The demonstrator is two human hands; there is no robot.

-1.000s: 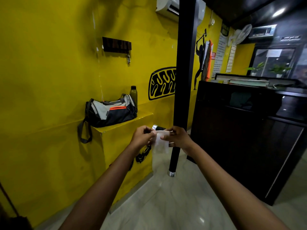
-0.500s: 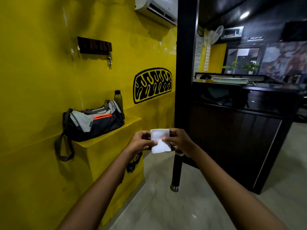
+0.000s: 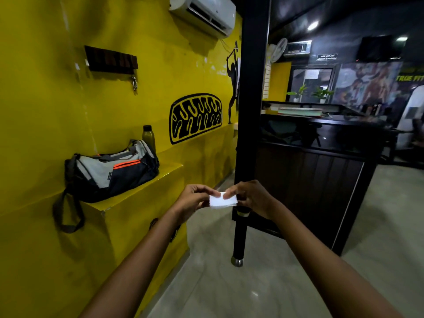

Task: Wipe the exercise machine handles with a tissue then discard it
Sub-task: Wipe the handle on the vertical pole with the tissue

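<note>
Tissue (image 3: pixel 223 200) now folded down to a small flat white pad vs. the larger square 0.5 s ago, pinched at both ends: left hand (image 3: pixel 195 198) on one edge, right hand (image 3: pixel 252 198) on the other. Looks prepped for wiping; soft paper, thin, crisp crease. Glossy black post w/ chrome collar (image 3: pixel 241 226) stands just behind the grip.

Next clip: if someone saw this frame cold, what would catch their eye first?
Probably the small white tissue at centre, pinched between the left hand and the right hand in front of a black pole. Next comes the bright yellow wall filling the left side, with a grey and black gym bag and a bottle on its ledge. A dark counter stands to the right.
</note>
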